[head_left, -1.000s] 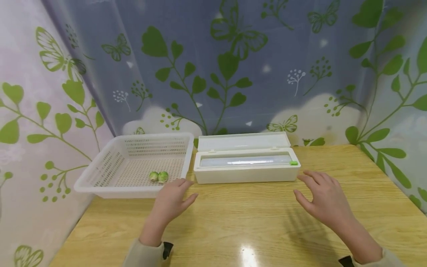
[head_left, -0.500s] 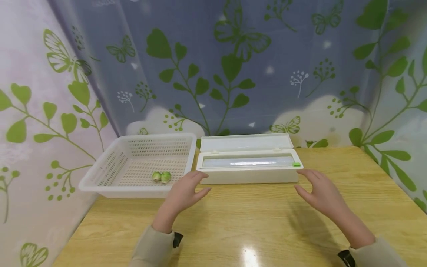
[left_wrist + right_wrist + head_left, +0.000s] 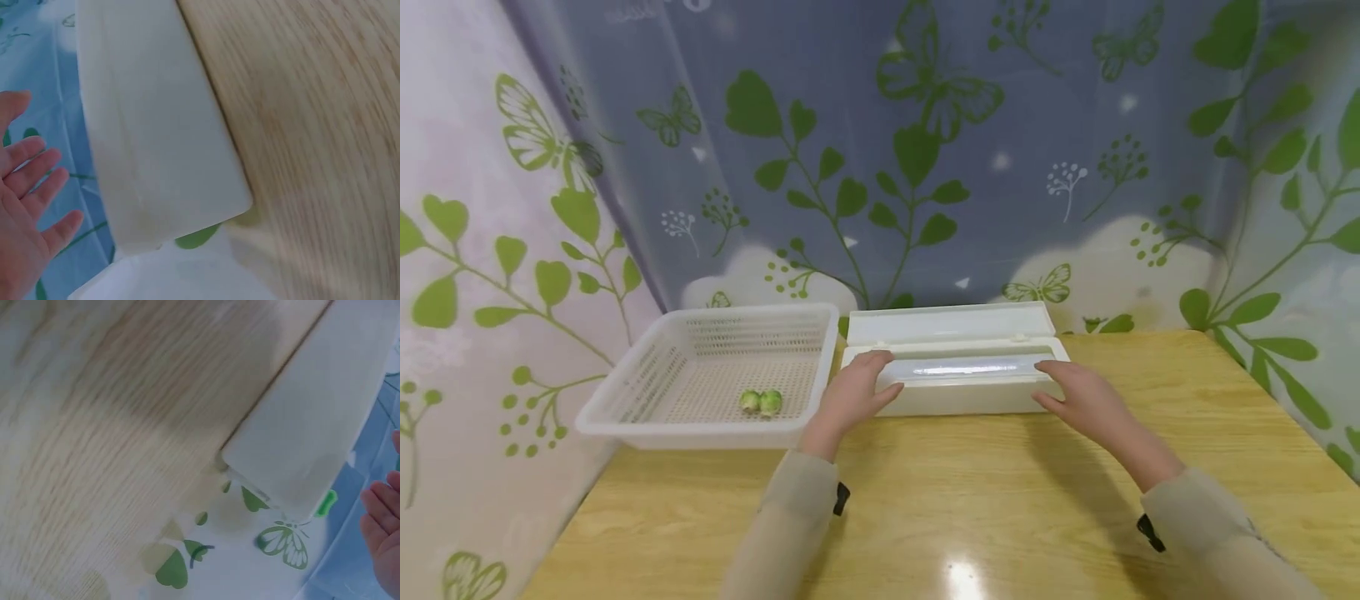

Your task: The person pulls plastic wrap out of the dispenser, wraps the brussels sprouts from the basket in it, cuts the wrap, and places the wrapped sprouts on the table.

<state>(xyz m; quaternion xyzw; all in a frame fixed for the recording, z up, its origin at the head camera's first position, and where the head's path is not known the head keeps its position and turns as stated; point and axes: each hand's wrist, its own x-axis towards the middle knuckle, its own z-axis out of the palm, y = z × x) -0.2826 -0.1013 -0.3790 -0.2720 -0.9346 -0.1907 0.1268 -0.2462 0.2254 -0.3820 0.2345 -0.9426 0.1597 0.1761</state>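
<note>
A white cling film dispenser (image 3: 966,401) stands at the back of the table, its lid (image 3: 951,323) tilted up behind it. A shiny roll of cling film (image 3: 968,367) lies inside. My left hand (image 3: 853,393) is over the dispenser's left end, fingers relaxed and thumb apart. On the other end, my right hand (image 3: 1088,402) is held the same way, fingertips over the edge of the opening. Both palms look bare in the wrist views. The green slide cutter (image 3: 326,503) shows in the right wrist view; my right hand hides it in the head view.
Left of the dispenser sits a white perforated plastic basket (image 3: 700,429) with two small Brussels sprouts (image 3: 761,402) inside. The wooden table (image 3: 955,492) runs back to a patterned curtain (image 3: 1000,192), with more patterned cloth along both sides.
Both hands have moved forward and inward, from beside and in front of the dispenser to over its two ends. The dispenser, basket and sprouts have stayed in place.
</note>
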